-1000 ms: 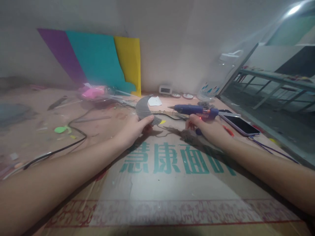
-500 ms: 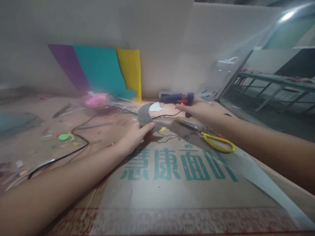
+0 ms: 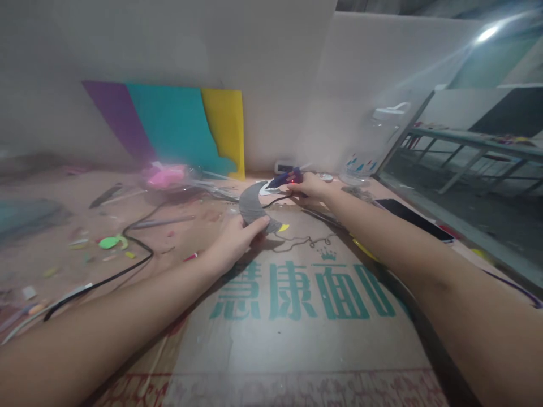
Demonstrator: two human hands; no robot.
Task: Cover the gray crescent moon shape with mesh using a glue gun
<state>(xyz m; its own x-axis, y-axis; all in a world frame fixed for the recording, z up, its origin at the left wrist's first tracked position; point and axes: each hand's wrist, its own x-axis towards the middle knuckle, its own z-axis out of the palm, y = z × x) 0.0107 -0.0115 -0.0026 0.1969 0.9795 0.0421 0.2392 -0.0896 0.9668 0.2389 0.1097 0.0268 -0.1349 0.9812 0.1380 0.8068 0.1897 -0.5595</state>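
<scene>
My left hand (image 3: 241, 240) pinches the lower part of a grey crescent-shaped piece (image 3: 250, 204), thumb on top. In my right hand (image 3: 311, 188) is a dark blue glue gun (image 3: 288, 178) with a small red light lit. Its nozzle points left and down at a white piece (image 3: 271, 190) beside the crescent's inner curve; whether it touches cannot be made out. A yellow scrap (image 3: 284, 228) shows at the crescent's lower tip. My right forearm partly covers a pair of yellow-handled scissors (image 3: 363, 249).
Printed cardboard (image 3: 271, 345) covers the table's front. A black cable (image 3: 139, 243) and scraps lie left. Behind are a pink item in clear plastic (image 3: 167, 175), coloured sheets (image 3: 169, 127) against the wall, and a clear bottle (image 3: 360, 164). A dark phone (image 3: 413, 219) lies right.
My right hand has brought the glue gun left and tilted its nozzle down towards the white piece. The left hand still holds the crescent in nearly the same spot.
</scene>
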